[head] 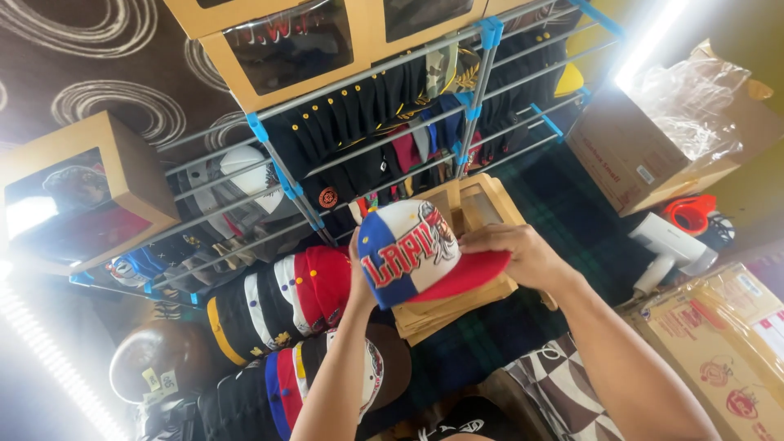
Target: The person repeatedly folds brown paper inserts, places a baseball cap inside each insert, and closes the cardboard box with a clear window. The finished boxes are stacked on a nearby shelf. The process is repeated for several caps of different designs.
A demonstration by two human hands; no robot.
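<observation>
A red, white and blue baseball cap (416,253) is held above a stack of flat cardboard boxes (457,306). The left hand (359,278) has its grip closed on the crown's side; the right hand (523,253) pinches the red brim. A rack of caps (384,122) stands behind.

The red, white and blue cap (416,253) is matt cloth with raised embroidery. The flattened boxes (457,302) beneath it look like plain brown cardboard, and the rack (384,139) has smooth grey metal rails with glossy blue plastic joints.
</observation>
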